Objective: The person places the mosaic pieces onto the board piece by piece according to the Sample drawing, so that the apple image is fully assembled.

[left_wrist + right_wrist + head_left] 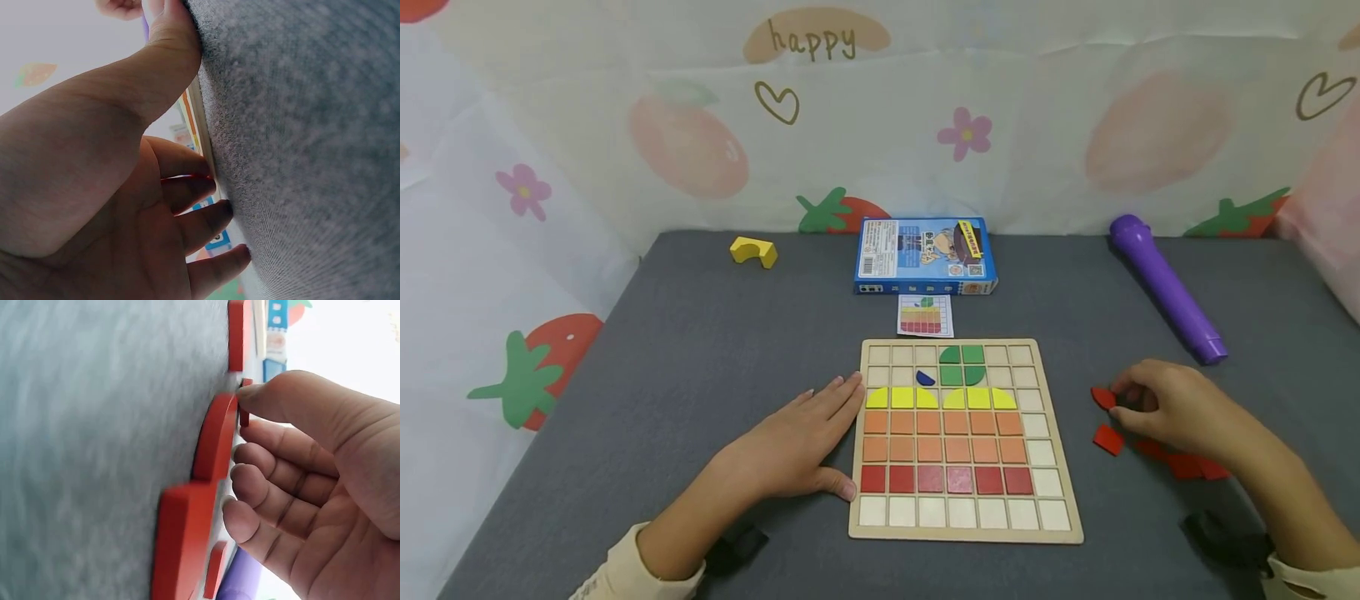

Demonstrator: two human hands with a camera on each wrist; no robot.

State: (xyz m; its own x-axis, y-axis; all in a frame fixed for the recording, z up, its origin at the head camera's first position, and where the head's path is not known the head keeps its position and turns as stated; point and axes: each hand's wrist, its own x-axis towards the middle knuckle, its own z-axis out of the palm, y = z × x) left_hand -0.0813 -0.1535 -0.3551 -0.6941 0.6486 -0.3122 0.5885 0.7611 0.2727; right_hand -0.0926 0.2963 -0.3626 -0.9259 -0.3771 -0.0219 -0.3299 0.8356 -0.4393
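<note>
A wooden grid board (1078,533) lies in the middle of the table, bearing rows of green, yellow, orange and red tiles and one small dark blue tile (925,378). My left hand (790,442) rests flat at its left edge, fingers straight, fingertips and thumb touching the frame. To the right of the board, my right hand (1183,412) pinches a red round-edged tile (1102,397) between thumb and forefinger, low over the table. Below it lies a red square tile (1108,439). More red tiles (1184,467) lie partly hidden under the right hand and wrist.
Behind the board are a small pattern card (925,317) and a blue box (917,287). A yellow arch block (752,250) lies at the back left. At the back right lies a purple tube-shaped object (1168,287). A printed cloth (880,125) hangs behind the table.
</note>
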